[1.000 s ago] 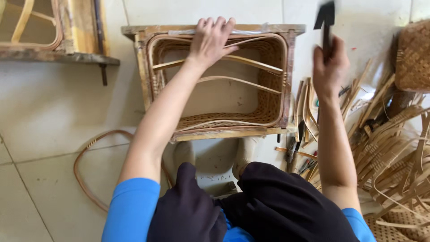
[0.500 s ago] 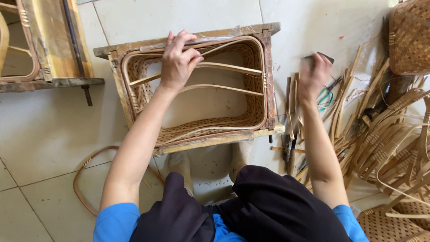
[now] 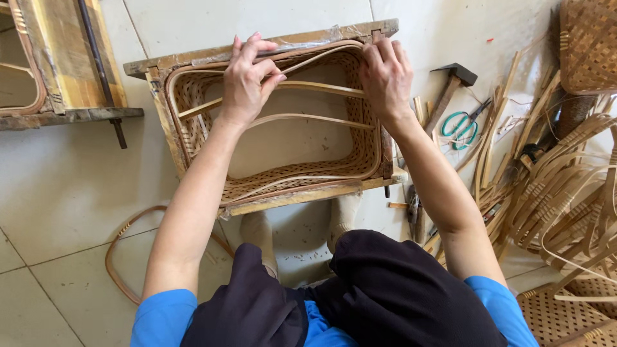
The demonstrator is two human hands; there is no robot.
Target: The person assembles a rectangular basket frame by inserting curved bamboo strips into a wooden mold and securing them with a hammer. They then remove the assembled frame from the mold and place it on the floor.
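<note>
Two hands are seen in the single head view, both set on the far side of a woven basket that sits inside a wooden frame on the tiled floor. The left hand is laid over the far rim of the basket, its fingers curled around a thin cane strip that is bowed across the opening. The right hand is closed on the rim at the far right corner of the basket, where the same strip appears to be tucked; what lies under the fingertips cannot be made out. A second bowed strip is stretched across the basket nearer the middle.

Right of the basket, a hammer lies on the floor, untouched, with green-handled scissors just beyond it. Further right of the basket, a heap of loose cane strips is spread out, and another woven piece stands at the far right. Left of the basket, a second wooden frame is partly seen, and a cane loop lies on the floor near its near-left corner.

The step in hand is judged to be the seating of the rim strip against the far edge. Steady pressure from both hands along the rim would be called for, so that the strip is kept from springing out.
</note>
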